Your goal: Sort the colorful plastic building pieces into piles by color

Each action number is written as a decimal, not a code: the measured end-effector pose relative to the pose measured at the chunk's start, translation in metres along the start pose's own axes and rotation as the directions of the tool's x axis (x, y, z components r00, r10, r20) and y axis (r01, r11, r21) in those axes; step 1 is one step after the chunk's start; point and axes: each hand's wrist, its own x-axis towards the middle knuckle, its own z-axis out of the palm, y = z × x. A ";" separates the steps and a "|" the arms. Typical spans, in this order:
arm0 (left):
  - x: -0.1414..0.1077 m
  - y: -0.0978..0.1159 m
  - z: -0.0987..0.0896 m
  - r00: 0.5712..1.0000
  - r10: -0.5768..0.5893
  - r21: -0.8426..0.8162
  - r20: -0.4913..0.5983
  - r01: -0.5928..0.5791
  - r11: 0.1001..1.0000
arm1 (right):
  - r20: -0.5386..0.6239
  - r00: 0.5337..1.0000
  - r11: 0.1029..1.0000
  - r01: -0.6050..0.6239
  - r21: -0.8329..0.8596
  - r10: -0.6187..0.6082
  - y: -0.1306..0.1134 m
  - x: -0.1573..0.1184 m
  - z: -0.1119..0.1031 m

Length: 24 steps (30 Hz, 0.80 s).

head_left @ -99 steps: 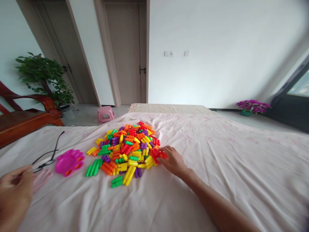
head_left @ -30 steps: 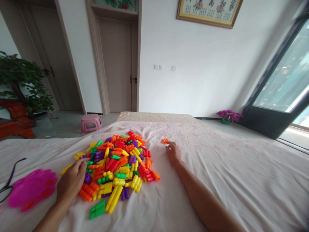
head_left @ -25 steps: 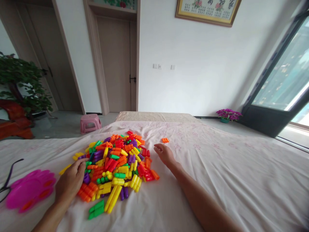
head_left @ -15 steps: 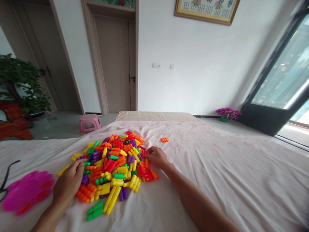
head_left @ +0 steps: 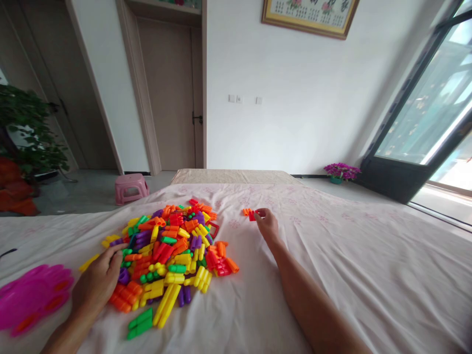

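My right hand (head_left: 267,224) is over the cloth right of the pile, thumb and fingers closed on a red plastic building block (head_left: 252,216). Directly left of this block, touching or nearly so, lies an orange building block (head_left: 246,212). A heap of bullet-shaped building blocks (head_left: 173,255) in red, orange, yellow, green and purple spreads across the bed-like surface. At the heap's left side is my left hand (head_left: 99,273), its thumb and forefinger drawn together beside a dark teal block (head_left: 132,241). Its other fingers are hidden, and what it pinches cannot be made out.
A pale flowered cloth (head_left: 313,265) covers the wide surface. Left of my left hand lies a pink paw-shaped plate (head_left: 35,295). Beyond the edge stand a pink stool (head_left: 132,188), a leafy plant (head_left: 33,130) and a pot of purple flowers (head_left: 341,171).
My right hand has left the heap's right edge with a red block and moved right and away to the lone orange block. My left hand stays at the heap. The view has shifted slightly.
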 end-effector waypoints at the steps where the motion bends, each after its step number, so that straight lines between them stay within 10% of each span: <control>1: 0.000 0.001 -0.001 0.999 -0.018 -0.013 0.036 0.019 1.000 | -0.026 0.999 0.998 -0.038 -0.049 0.036 0.009 0.006 -0.007; 8: 0.001 0.000 0.001 0.994 -0.058 -0.071 0.096 0.065 0.995 | -0.126 0.982 0.948 -0.167 -0.272 0.137 0.043 0.023 -0.030; 19: 0.001 -0.001 0.001 0.995 -0.059 -0.046 0.085 0.063 0.997 | 0.196 0.981 0.810 0.125 -0.574 -0.013 0.035 0.011 -0.026; 24: -0.001 0.003 -0.002 0.995 -0.059 -0.042 0.078 0.063 0.997 | 0.118 0.989 0.833 0.136 -0.536 -0.085 0.035 0.011 -0.022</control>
